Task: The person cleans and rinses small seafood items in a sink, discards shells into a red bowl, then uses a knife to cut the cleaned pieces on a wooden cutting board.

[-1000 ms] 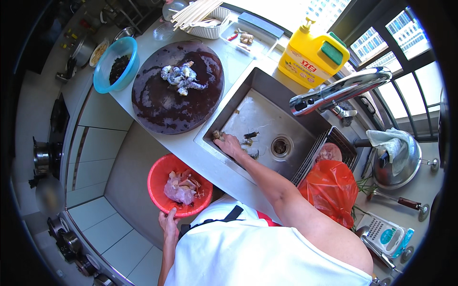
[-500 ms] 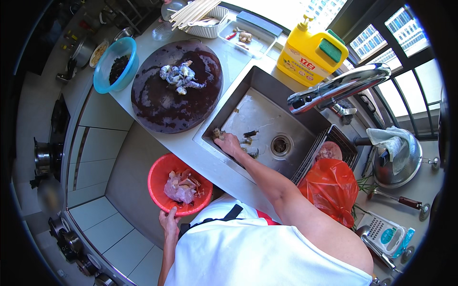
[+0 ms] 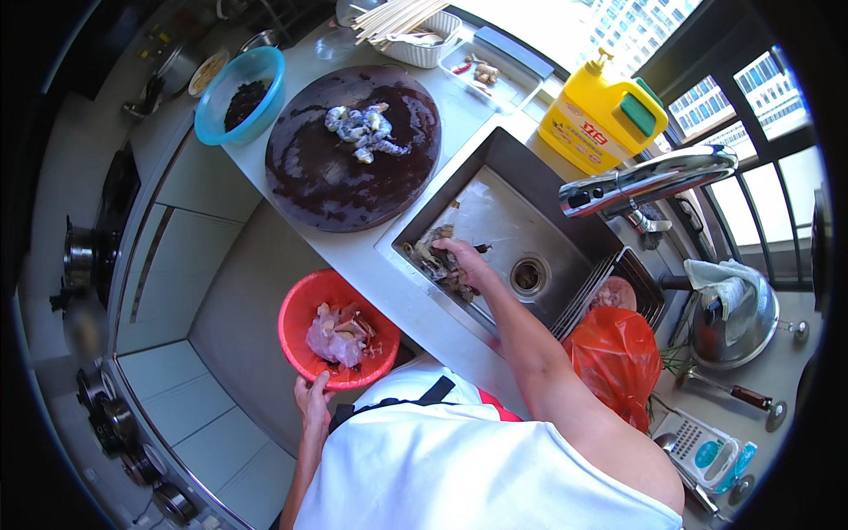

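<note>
My left hand (image 3: 314, 403) is closed on the near rim of a red plastic basin (image 3: 290, 320), held low in front of the counter. Inside the basin lie a crumpled clear plastic bag (image 3: 334, 341) and some food scraps. My right hand (image 3: 465, 262) reaches into the steel sink (image 3: 549, 223), fingers curled over a heap of greyish-brown shrimp shells (image 3: 431, 256) against the near-left wall. The fingertips are partly hidden among the shells. Peeled bluish-grey shrimp (image 3: 362, 128) sit piled on a round dark chopping board (image 3: 305, 181) left of the sink.
A chrome faucet (image 3: 649, 177) arches over the sink, with a yellow detergent jug (image 3: 587, 124) behind. A rack (image 3: 640, 283) and red plastic bag (image 3: 614, 362) stand to the right. A blue bowl (image 3: 269, 110) of dark food and a white basket (image 3: 424, 53) are farther left.
My right hand has shifted along the sink floor toward the drain, and the shells now lie bunched into a larger heap beneath it. The left hand keeps hold of the basin. The view has shifted slightly.
</note>
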The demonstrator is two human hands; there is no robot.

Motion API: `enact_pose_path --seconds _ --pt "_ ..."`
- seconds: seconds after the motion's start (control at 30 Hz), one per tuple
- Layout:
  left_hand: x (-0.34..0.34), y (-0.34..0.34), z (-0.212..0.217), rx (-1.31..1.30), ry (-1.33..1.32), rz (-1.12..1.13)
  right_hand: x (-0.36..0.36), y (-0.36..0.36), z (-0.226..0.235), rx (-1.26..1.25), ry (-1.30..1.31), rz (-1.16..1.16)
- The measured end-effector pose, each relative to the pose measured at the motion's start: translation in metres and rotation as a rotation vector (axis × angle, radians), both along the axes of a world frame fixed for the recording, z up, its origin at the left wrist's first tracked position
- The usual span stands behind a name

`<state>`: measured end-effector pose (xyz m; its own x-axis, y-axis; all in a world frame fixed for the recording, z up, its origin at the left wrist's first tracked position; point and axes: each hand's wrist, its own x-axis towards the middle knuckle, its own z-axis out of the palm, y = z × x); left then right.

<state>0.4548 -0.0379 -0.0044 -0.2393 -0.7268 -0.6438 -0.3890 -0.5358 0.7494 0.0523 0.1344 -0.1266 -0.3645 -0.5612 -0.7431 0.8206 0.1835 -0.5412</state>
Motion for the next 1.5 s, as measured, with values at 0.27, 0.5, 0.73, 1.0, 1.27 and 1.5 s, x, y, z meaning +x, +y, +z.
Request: enact_pose_path --seconds 0.27,0.5,0.73,1.0,1.27,1.5 --pt "0.002 0.004 -0.005 0.003 -0.021 0.019 -0.004 0.02 0.008 -0.025 -0.068 -0.158" --pt "-0.001 0.004 0.003 0.001 -0.006 0.047 -0.012 0.011 0.064 -0.274 -0.05 -0.225" --pt "-0.005 0.005 0.004 0.0 -0.015 0.031 0.008 -0.022 0.129 -0.399 -0.071 -0.238" --pt "0.003 0.004 -0.004 -0.015 -0.082 -0.001 0.091 -0.072 0.18 -0.273 0.02 0.042" --pt "0.007 0.003 0.003 0.04 -0.036 0.026 0.182 -0.144 0.07 -0.201 0.926 0.581" --pt "0.01 0.003 -0.003 0.075 -0.008 0.056 0.195 -0.138 0.061 -0.285 1.269 0.422"
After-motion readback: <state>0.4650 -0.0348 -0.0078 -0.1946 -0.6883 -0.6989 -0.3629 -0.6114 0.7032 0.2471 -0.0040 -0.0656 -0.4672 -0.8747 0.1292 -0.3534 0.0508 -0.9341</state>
